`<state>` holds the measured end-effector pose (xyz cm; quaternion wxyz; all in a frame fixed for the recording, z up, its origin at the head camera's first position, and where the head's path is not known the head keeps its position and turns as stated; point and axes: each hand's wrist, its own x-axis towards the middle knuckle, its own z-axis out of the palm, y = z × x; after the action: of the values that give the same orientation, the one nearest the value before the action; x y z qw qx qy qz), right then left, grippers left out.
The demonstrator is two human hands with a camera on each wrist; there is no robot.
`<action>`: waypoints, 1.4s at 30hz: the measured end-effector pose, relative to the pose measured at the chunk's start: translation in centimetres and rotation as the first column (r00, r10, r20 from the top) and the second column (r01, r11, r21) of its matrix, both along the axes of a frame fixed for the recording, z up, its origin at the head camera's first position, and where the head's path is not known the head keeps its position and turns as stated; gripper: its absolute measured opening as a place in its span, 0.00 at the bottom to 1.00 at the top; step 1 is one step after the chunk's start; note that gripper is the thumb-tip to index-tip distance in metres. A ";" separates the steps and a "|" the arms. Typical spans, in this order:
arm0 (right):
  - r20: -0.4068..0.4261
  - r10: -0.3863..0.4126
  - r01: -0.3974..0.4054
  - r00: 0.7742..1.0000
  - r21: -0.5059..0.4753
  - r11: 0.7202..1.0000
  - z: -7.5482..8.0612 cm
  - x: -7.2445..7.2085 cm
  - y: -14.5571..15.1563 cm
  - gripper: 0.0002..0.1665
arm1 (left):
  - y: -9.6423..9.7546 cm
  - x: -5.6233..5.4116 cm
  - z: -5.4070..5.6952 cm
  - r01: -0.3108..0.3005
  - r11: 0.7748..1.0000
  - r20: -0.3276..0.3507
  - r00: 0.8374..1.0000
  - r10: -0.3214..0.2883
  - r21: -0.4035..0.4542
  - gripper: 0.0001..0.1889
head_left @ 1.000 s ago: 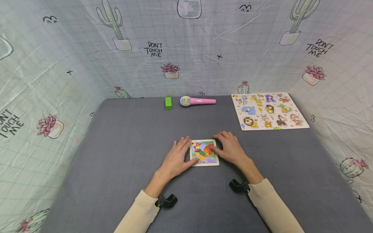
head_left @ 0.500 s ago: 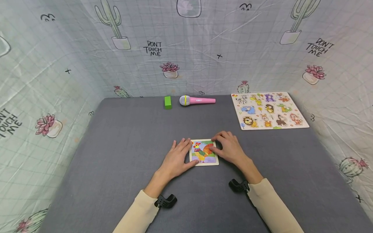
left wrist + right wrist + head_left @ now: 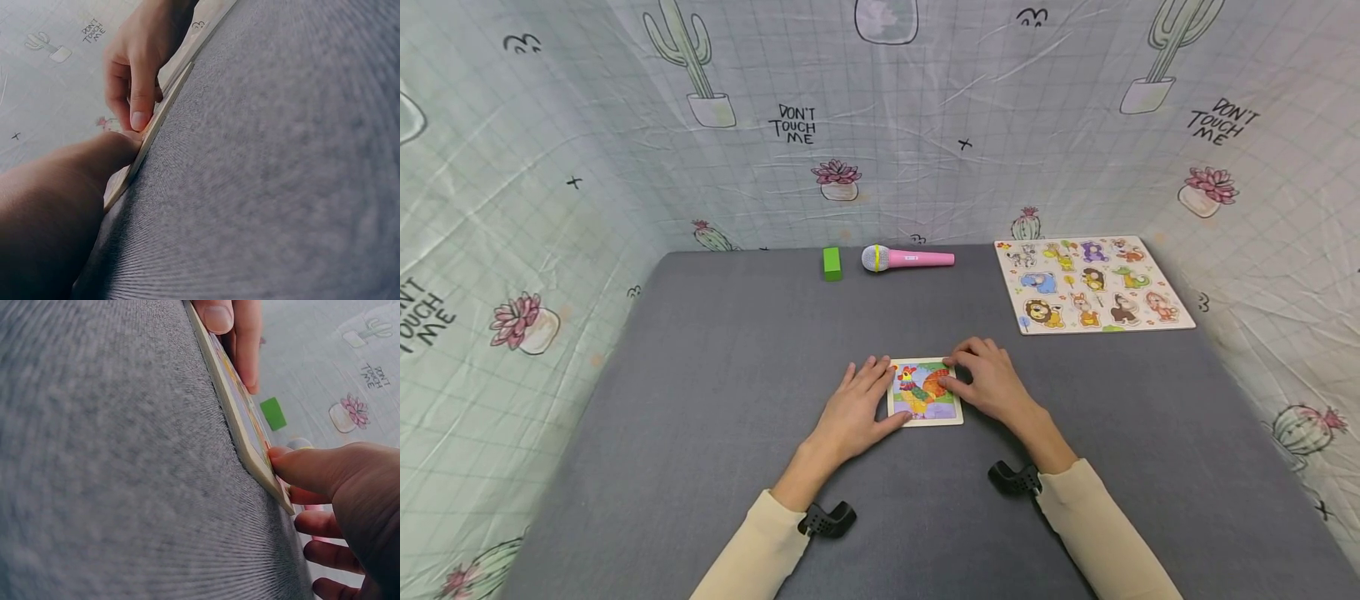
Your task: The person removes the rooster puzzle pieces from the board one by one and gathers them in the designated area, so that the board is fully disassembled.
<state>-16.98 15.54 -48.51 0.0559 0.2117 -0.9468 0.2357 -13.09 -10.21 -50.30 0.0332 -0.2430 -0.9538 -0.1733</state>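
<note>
A small square jigsaw puzzle (image 3: pixel 923 403) with a colourful rooster picture and a pale wooden border lies flat on the grey table. My left hand (image 3: pixel 853 414) rests at its left side, fingers fairly straight, fingertips at the upper left corner and thumb on the lower left border. At the upper right corner, my right hand (image 3: pixel 995 385) holds the puzzle, thumb on the rooster's tail and index finger bent at the edge. In the right wrist view, the thumb (image 3: pixel 306 465) presses on the puzzle's face, while the other fingers hang loosely curled beyond the border.
Along the back edge of the table (image 3: pixel 737 333) lie a green block (image 3: pixel 832 264) and a pink toy microphone (image 3: pixel 917 259). An animal peg board (image 3: pixel 1097 287) sits at the back right. Printed cloth walls (image 3: pixel 910 125) surround the table. Each wrist wears a black camera mount.
Both hands stay at the puzzle nearly still. The right index finger has shifted slightly inward at the upper right corner. The whole view has moved very slightly.
</note>
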 end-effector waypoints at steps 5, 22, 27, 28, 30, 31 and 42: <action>0.002 -0.001 0.001 1.000 0.000 1.000 0.1 0.1 0.0 0.19 | 0.1 0.0 0.0 -0.002 1.000 0.005 1.000 0.002 0.008 0.40; 0.009 0.005 -0.005 1.000 -0.029 1.000 0.1 0.2 -0.1 0.20 | 0.0 0.1 0.0 0.004 1.000 0.001 1.000 -0.004 0.012 0.40; 0.028 -0.003 0.004 1.000 -0.037 0.999 0.1 0.2 -0.2 0.20 | 0.0 0.2 0.1 0.004 1.000 -0.001 1.000 -0.004 0.013 0.40; 0.029 -0.003 0.005 1.000 -0.038 0.999 0.1 0.2 -0.2 0.20 | 0.0 0.2 0.2 0.004 1.000 -0.001 1.000 -0.004 0.013 0.40; 0.036 -0.003 0.004 0.999 -0.048 0.999 0.1 0.2 -0.2 0.20 | 0.1 0.2 0.2 0.004 1.000 0.001 1.000 -0.004 0.012 0.40; 0.039 -0.002 0.004 0.999 -0.052 0.999 0.2 0.2 -0.3 0.20 | 0.1 0.2 0.2 0.004 1.000 0.002 1.000 -0.004 0.013 0.40; 0.081 0.005 0.005 0.997 -0.125 0.992 0.3 0.1 -0.3 0.18 | 0.0 0.1 0.0 0.006 1.000 -0.001 1.000 -0.006 0.017 0.40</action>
<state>-16.87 15.25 -48.17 0.0305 0.1980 -0.9317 0.3030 -13.01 -10.17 -50.33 0.0354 -0.2455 -0.9516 -0.1813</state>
